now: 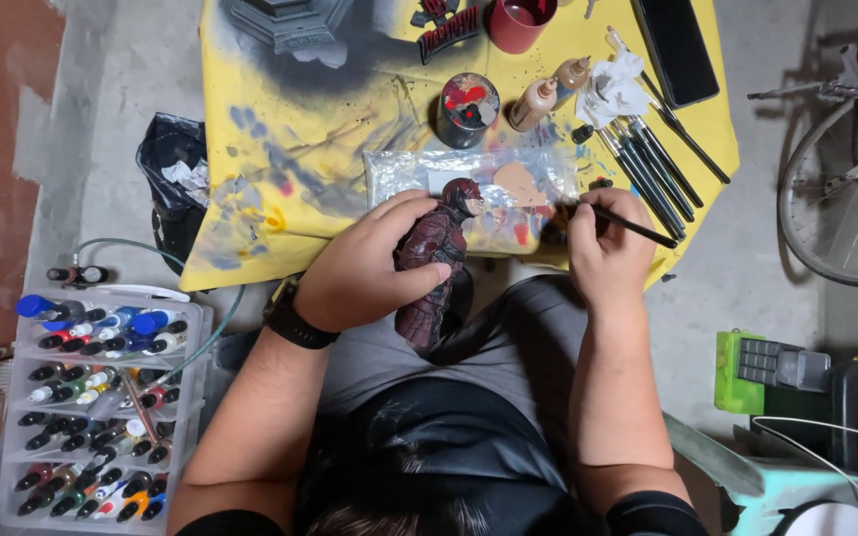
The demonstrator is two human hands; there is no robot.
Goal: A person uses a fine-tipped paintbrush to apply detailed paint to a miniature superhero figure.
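Note:
My left hand (374, 263) grips a dark red figurine (436, 273) around its torso, holding it upright over my lap at the table's near edge. The figurine's head (463, 196) points toward the table. My right hand (608, 243) holds a thin black paintbrush (638, 227), its tip toward the figurine's head. Just behind both hands lies a plastic-wrapped palette (489, 184) with blobs of paint on it.
A yellow paint-stained cloth (300, 139) covers the table. On it stand a paint-smeared tin (467, 109), two dropper bottles (548, 91), a red cup (518, 22), several brushes (647, 164) and a dark phone (677, 45). A rack of paint bottles (96, 407) stands at left, a bicycle wheel (846, 189) at right.

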